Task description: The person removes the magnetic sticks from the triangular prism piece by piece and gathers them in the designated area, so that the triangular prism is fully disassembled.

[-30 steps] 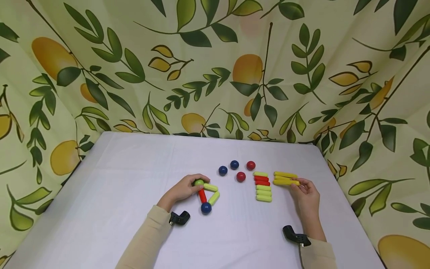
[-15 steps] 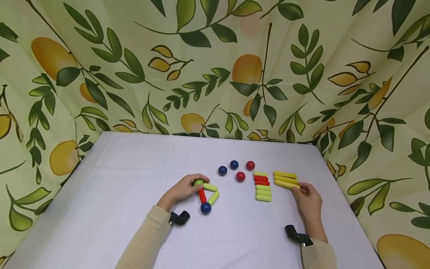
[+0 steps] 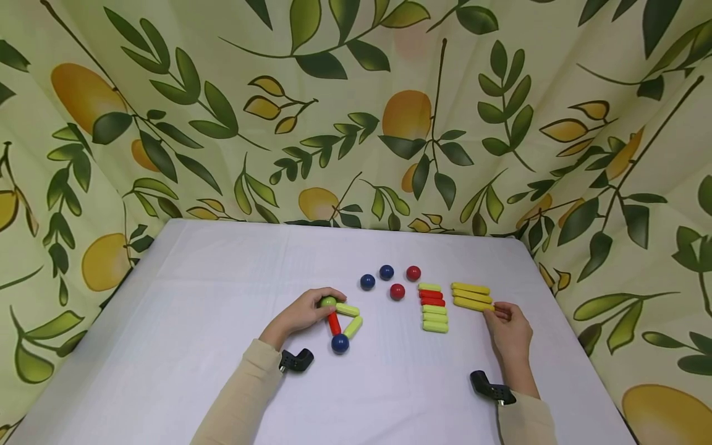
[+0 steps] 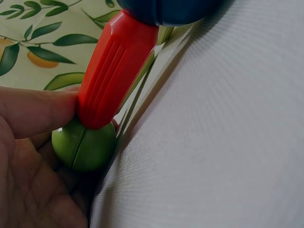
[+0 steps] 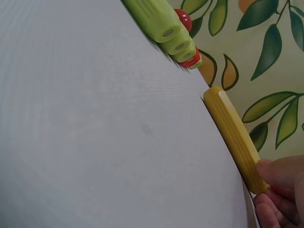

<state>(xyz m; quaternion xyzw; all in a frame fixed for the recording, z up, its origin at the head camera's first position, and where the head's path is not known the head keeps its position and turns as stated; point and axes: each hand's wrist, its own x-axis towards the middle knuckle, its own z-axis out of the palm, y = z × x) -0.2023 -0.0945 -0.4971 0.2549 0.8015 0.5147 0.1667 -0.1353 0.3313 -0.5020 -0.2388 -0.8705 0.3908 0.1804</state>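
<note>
In the head view my left hand (image 3: 305,310) holds a green ball (image 3: 328,301) between thumb and fingers. That ball is a corner of a small figure: a red magnetic rod (image 3: 334,324) runs from it to a dark blue ball (image 3: 340,343), and two light green rods (image 3: 353,327) form the other side. The left wrist view shows the thumb against the red rod (image 4: 111,71) where it meets the green ball (image 4: 84,147). My right hand (image 3: 513,334) pinches the near end of a long yellow rod (image 5: 235,140), the front one of three lying side by side.
A column of short rods, light green (image 3: 435,327) and red (image 3: 431,301), lies left of the yellow ones. Behind it are two red balls (image 3: 397,292) and two blue balls (image 3: 368,282). A patterned curtain (image 3: 356,142) hangs along the white table's (image 3: 233,259) far edge.
The front yellow rod has been shifted slightly toward me, then straightened alongside the other two, with the right hand still at its end. My left hand and its figure stay put.
</note>
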